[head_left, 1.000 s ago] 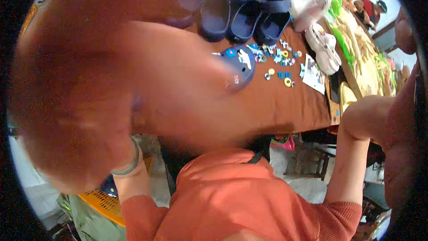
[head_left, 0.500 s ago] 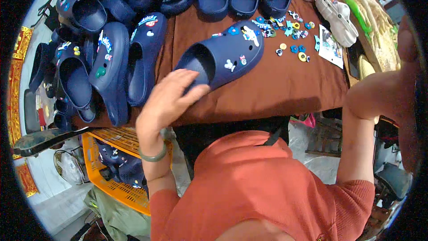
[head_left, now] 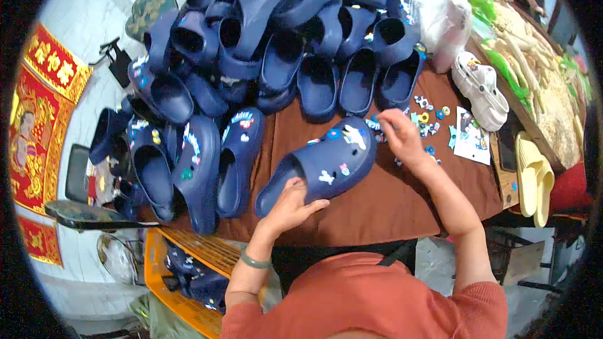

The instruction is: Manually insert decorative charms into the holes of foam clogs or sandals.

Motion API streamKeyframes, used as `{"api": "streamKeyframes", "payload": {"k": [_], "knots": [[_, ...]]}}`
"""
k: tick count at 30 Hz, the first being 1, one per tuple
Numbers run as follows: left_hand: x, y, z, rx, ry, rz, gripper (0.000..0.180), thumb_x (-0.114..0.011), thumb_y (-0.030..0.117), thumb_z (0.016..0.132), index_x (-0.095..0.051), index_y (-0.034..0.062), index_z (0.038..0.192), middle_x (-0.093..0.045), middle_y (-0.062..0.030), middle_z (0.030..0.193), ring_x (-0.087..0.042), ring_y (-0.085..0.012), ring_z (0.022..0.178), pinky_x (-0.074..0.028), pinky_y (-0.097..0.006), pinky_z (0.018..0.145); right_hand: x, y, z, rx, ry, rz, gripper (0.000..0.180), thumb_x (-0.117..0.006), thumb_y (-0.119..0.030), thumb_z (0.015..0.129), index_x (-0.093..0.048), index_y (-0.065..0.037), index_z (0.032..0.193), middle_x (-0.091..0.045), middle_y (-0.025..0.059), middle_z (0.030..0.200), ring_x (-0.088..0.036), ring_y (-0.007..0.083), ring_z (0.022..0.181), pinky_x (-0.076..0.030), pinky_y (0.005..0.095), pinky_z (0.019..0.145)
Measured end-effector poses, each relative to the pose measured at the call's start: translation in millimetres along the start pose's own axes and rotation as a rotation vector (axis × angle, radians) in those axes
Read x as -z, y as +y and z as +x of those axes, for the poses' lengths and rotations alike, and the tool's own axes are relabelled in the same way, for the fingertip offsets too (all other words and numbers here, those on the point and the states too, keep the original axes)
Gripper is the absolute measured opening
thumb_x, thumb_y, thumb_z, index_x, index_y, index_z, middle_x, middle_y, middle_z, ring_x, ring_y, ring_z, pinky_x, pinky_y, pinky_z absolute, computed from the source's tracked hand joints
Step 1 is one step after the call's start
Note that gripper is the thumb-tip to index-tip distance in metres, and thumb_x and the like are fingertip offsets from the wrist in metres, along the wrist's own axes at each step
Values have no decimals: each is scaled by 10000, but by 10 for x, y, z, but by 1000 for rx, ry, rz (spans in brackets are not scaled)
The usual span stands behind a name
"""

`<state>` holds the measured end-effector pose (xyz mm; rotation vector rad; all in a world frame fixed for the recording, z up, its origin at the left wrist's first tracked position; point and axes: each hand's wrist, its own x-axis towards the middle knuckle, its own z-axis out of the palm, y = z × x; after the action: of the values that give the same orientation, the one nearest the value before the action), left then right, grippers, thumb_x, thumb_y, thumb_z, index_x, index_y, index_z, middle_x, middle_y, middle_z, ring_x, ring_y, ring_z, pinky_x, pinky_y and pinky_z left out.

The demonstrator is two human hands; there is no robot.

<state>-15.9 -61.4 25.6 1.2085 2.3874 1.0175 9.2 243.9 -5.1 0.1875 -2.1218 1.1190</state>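
A navy foam clog point(head_left: 333, 157) lies on the brown cloth in front of me, toe toward the upper right. Several charms sit on its upper, among them a white figure point(head_left: 355, 135) and a white mouse-head shape point(head_left: 326, 177). My left hand point(head_left: 290, 204) reaches into the foot opening, fingers partly hidden inside and thumb outside against the shoe's side. Just right of the toe, my right hand point(head_left: 402, 139) is closed with bent fingers over loose small charms point(head_left: 430, 127); whatever is between its fingertips is hidden.
Navy clogs point(head_left: 317, 88) are heaped at the back and left of the brown cloth point(head_left: 352, 216). A white clog point(head_left: 480, 91), a picture card point(head_left: 472, 137) and yellow slippers point(head_left: 532, 176) are at right. An orange crate point(head_left: 154, 263) holding clogs stands below left.
My right hand has come from close to the camera at right down to the charms beside the toe. My left fingers have moved into the clog's opening. The view has shifted upward.
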Motion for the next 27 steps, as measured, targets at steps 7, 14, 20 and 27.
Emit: {"api": "streamKeyframes", "payload": {"k": [7, 14, 20, 27], "knots": [[654, 800, 1305, 114, 259, -329, 366, -715, 205, 822, -636, -17, 1103, -647, -18, 1023, -577, -119, 928, -462, -290, 852, -110, 284, -236, -35, 28, 69, 91, -626, -59, 855, -635, -19, 936, -636, 141, 889, -624, 318, 846, -507, 363, 732], [771, 1016, 3377, -66, 206, -400, 419, -700, 278, 856, -625, -11, 1150, -655, -43, 1071, -604, -143, 935, -460, -285, 856, -68, 262, -254, 161, 6, 31, 125, -641, -86, 808, -623, -59, 928, -634, 120, 888, -625, 310, 845, -505, 413, 718], [494, 777, 4196, 207, 197, 45, 663, -624, 507, 864, -634, -123, 1069, -645, -85, 980, -560, -144, 896, -446, -305, 795, -83, 322, -320, 212, -43, 17, 155, -627, -86, 815, -595, -44, 960, -591, 113, 848, -615, 303, 818, -504, 399, 701], [567, 676, 4055, 219, 79, 172, 858, -474, 686, 845, -615, -117, 1110, -622, -278, 1136, -605, -323, 1077, -457, -378, 903, -127, 349, -249, 210, -78, 65, 161, -597, -60, 808, -608, -55, 968, -623, 117, 883, -626, 296, 833, -522, 381, 693]]}}
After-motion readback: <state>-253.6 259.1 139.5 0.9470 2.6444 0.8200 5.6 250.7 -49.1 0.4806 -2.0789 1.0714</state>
